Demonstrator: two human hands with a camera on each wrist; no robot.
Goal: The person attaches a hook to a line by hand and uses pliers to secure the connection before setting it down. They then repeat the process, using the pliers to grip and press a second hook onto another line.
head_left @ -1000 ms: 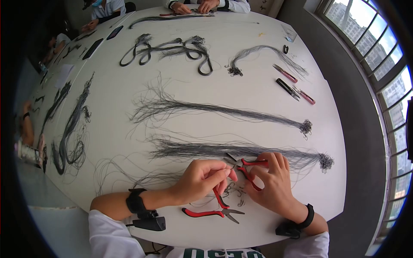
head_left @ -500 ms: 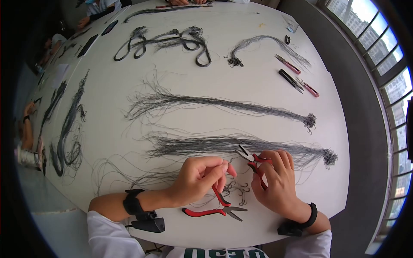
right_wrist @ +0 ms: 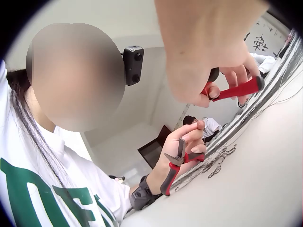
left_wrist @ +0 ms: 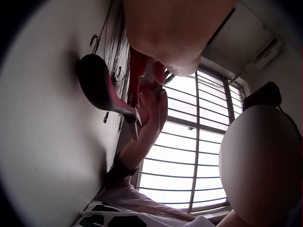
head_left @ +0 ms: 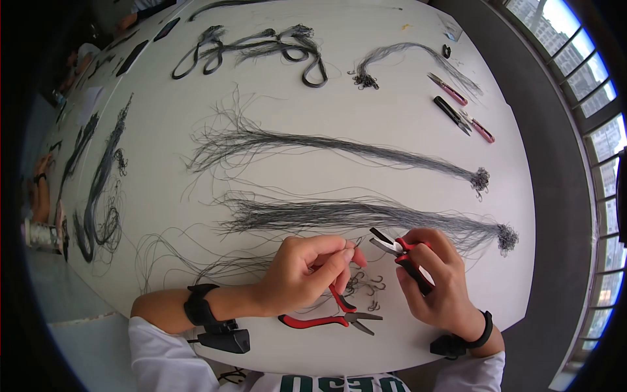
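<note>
My left hand (head_left: 304,271) pinches a small fish hook (head_left: 358,241) between thumb and index finger. Below it, a pair of red-handled pliers (head_left: 349,319) has spread jaws, and one handle runs up under the hand's other fingers. My right hand (head_left: 439,277) grips another pair of red-handled pliers (head_left: 390,244), its jaws parted and a short way right of the pinched hook. Several loose hooks (head_left: 372,285) lie on the table between the hands. In the right wrist view, the left hand's pliers (right_wrist: 175,163) overlap its fingers.
Two long bundles of dark hooked line (head_left: 366,212), (head_left: 339,145) stretch across the white table (head_left: 313,179). Looped bundles (head_left: 261,49) lie farther back. Thread snips (head_left: 452,115) are at the right, near the barred window (head_left: 578,59). Loose strands (head_left: 196,255) spread left of my left hand.
The right hand's pliers have drawn away to the right from the left fingertips, and their jaws now stand parted. The left hand keeps its pinch. The head view has shifted slightly.
</note>
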